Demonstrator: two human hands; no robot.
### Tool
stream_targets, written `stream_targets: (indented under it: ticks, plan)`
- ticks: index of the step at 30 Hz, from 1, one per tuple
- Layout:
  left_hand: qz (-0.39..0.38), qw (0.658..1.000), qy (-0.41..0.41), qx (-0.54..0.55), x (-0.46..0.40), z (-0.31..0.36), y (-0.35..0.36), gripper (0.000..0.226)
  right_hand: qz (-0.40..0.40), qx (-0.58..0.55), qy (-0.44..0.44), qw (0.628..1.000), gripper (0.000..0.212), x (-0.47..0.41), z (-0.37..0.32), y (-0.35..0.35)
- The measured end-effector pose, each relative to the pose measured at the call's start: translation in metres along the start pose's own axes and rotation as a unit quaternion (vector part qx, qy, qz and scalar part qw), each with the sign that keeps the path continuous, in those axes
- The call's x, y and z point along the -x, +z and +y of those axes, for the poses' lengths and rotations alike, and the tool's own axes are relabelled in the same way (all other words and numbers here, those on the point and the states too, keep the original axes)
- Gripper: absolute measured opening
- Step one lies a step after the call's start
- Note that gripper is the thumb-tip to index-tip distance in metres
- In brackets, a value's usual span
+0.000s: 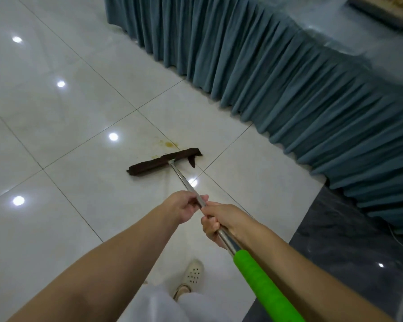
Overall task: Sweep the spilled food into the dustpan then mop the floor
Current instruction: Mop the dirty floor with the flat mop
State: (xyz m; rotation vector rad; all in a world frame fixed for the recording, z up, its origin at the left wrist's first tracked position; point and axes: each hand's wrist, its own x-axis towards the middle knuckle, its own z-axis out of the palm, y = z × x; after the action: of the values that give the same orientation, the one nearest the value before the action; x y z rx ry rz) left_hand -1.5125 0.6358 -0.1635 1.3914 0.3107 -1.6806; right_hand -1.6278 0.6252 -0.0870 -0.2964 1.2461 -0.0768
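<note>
A flat mop with a dark brown cloth head (pixel 163 161) lies on the white tiled floor (pixel 56 126). Its steel pole (pixel 184 180) runs back to me and ends in a bright green grip (pixel 263 284). My left hand (pixel 184 205) grips the pole higher up, and my right hand (pixel 219 223) grips it just behind, close to the green grip. Yellowish-orange stains (pixel 169 144) mark the tile just beyond the mop head. No dustpan or broom is in view.
A table with a pleated teal skirt (pixel 289 89) runs along the right, with a box (pixel 382 8) on top. Dark grey tiles (pixel 349 252) lie at the lower right. My white shoe (pixel 192 274) stands below the hands.
</note>
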Motion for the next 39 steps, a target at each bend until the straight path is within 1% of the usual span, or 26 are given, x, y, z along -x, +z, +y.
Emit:
stream_targets:
  ticks: [4, 7, 9, 11, 13, 15, 17, 22, 25, 28, 31, 36, 39]
  plan:
    - [0.009, 1.0, -0.014, 0.002, -0.004, -0.021, 0.028, 0.033, 0.009, 0.014, 0.021, 1.0, 0.024, 0.009, -0.007, -0.032]
    - [0.021, 0.999, -0.026, 0.008, -0.007, -0.033, 0.042, 0.032, 0.021, 0.03, 0.032, 0.999, 0.028, 0.011, -0.009, -0.047]
    - [0.024, 0.999, -0.032, 0.019, -0.009, -0.036, 0.048, 0.026, 0.026, 0.039, 0.036, 0.998, 0.031, 0.013, -0.011, -0.051]
    - [0.021, 0.999, -0.035, 0.028, -0.01, -0.034, 0.051, 0.017, 0.032, 0.051, 0.035, 0.998, 0.038, 0.014, -0.016, -0.054]
    - [0.02, 0.999, -0.035, 0.025, -0.012, -0.028, 0.052, 0.015, 0.034, 0.068, 0.03, 0.997, 0.043, 0.013, -0.023, -0.054]
    - [0.024, 0.999, -0.037, 0.024, -0.016, -0.021, 0.054, 0.017, 0.035, 0.078, 0.028, 0.996, 0.042, 0.009, -0.031, -0.051]
    - [0.03, 0.999, -0.04, 0.022, -0.023, -0.01, 0.053, 0.018, 0.032, 0.077, 0.033, 0.996, 0.036, 0.001, -0.041, -0.043]
    - [0.033, 0.998, -0.046, 0.036, -0.05, 0.029, 0.048, 0.012, 0.019, 0.041, 0.049, 0.998, 0.033, -0.02, -0.077, -0.024]
    - [0.03, 0.998, -0.047, 0.033, -0.066, 0.058, 0.051, 0.015, 0.012, 0.028, 0.055, 0.998, 0.033, -0.032, -0.105, -0.013]
    - [0.026, 0.998, -0.052, 0.036, -0.084, 0.095, 0.05, 0.016, 0.005, 0.036, 0.064, 0.997, 0.033, -0.05, -0.134, 0.004]
    - [0.024, 0.997, -0.058, 0.049, -0.101, 0.133, 0.045, 0.012, -0.001, 0.062, 0.067, 0.996, 0.032, -0.073, -0.162, 0.025]
    - [0.03, 0.995, -0.059, 0.074, -0.125, 0.194, 0.041, 0.01, 0.009, 0.087, 0.064, 0.994, 0.039, -0.108, -0.208, 0.062]
    - [0.04, 0.995, -0.051, 0.08, -0.139, 0.227, 0.041, 0.015, 0.002, 0.083, 0.062, 0.995, 0.033, -0.124, -0.234, 0.082]
